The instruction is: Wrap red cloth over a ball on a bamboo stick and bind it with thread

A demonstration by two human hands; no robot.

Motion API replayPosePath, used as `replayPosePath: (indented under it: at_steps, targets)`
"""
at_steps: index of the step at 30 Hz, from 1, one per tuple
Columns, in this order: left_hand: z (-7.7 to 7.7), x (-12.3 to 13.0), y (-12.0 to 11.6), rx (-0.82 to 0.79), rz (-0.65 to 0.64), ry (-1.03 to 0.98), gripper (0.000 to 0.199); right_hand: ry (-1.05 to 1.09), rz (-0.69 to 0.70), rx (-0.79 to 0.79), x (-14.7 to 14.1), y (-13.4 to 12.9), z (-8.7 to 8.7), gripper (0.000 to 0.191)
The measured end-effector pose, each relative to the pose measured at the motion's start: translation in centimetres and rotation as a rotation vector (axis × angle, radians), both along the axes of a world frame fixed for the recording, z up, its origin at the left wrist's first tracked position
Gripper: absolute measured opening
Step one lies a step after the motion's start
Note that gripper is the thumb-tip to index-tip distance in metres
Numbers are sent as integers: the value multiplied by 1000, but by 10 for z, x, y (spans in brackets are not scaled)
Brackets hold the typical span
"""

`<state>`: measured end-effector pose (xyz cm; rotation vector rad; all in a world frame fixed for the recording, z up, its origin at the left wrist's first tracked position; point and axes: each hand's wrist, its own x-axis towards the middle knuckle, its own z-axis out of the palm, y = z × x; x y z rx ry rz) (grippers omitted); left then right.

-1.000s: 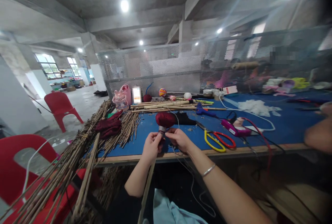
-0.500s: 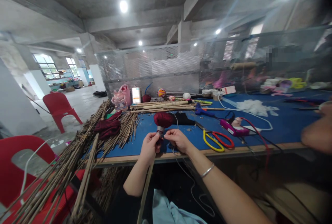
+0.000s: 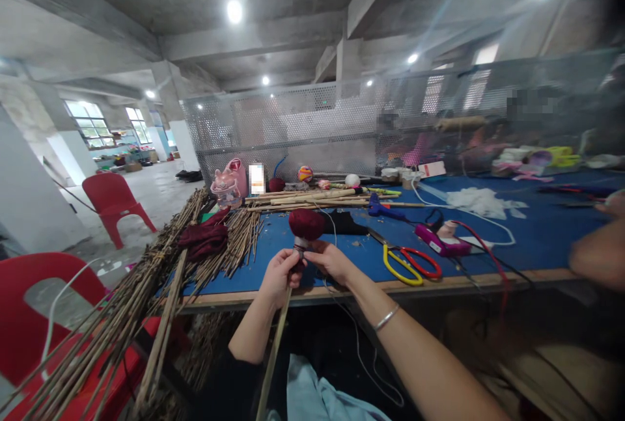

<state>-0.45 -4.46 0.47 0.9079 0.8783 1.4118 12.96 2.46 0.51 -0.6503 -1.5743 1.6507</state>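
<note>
Left hand (image 3: 283, 270): closed round the stick (image 3: 274, 356), thumb up against the dark binding (image 3: 298, 249) below the maroon head (image 3: 306, 224). Right hand (image 3: 332, 263): fingers drawn narrow, tips at the right side of the binding. Cannot tell whether a strand is pinched there; my own fingers cover it.

Position: head and pale collar (image 3: 303, 239) above the near part of the blue counter (image 3: 273, 229), in front of my chest. Whether the head touches the surface, cannot say. Black cloth (image 3: 344, 222) just beyond, to the right.

Risks, my judgement. If my left thumb eases off, the binding could slacken and the collar slip along the stick. Uneven pull from the right could twist the head askew. Loose cord (image 3: 359, 339) hangs past the counter's front edge toward my lap; it might snag there or tangle. Scissors (image 3: 413, 265) lie right of my right hand, handles toward me; a wide sweep of the forearm could knock them.

Orientation: head end points away from me, leaning slightly right. Long axis runs from lower left, near my lap, up to the head. Lower end runs out of view.
</note>
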Motion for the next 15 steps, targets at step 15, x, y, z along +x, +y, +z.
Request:
replayPosePath:
  at_steps: [15]
  targets:
    - [-18,12,-6,243,505,475,32,68,-6,-100,-13,-13,6,35]
